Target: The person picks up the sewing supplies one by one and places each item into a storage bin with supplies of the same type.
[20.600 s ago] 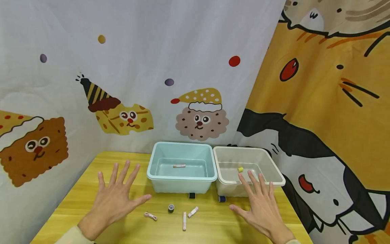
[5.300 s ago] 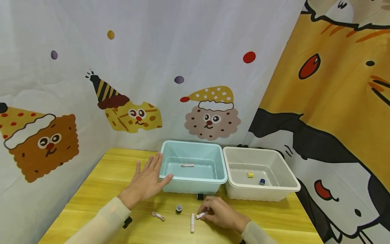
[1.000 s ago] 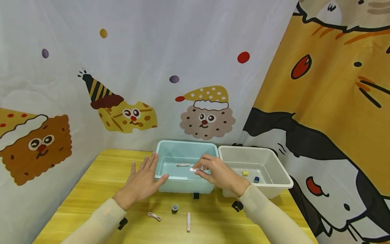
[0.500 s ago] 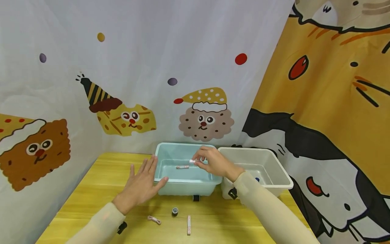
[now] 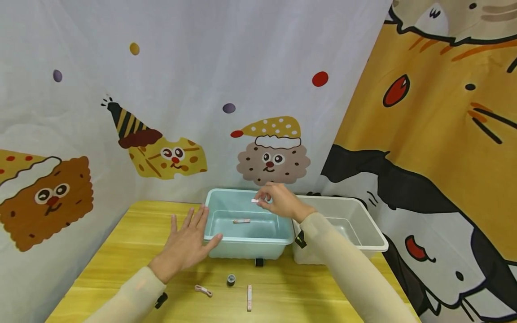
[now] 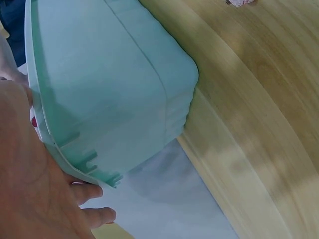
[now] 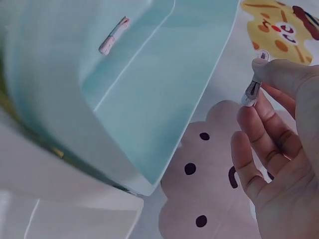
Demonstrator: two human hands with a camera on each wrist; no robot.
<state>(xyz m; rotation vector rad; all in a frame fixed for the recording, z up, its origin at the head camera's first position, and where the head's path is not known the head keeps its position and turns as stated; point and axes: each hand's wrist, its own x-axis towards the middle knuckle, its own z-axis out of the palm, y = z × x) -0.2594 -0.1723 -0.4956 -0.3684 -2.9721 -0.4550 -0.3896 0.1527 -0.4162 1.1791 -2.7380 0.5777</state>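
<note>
My right hand (image 5: 282, 202) pinches a small folded tape measure (image 7: 253, 89), pale pink and white, between thumb and fingertips. It is held high over the back part of the light blue bin (image 5: 248, 248). Another folded tape measure (image 5: 241, 221) lies on that bin's floor, also showing in the right wrist view. My left hand (image 5: 186, 244) is spread with straight fingers at the bin's left rim, which also shows close to the palm in the left wrist view. On the table in front lie two more folded tape measures, one looped (image 5: 203, 290) and one straight (image 5: 249, 298).
A beige bin (image 5: 373, 248) stands right of the blue one, partly covered by my right sleeve. A dark-sided thread spool (image 5: 230, 280) stands on the wooden table (image 5: 121, 242). A black spool (image 5: 260, 263) lies against the blue bin's front. Printed curtains hang behind.
The navy spool went from the table into the beige bin earlier. My right hand took a tape measure off the table and rose with it over the blue bin. Left hand moved to the rim.
</note>
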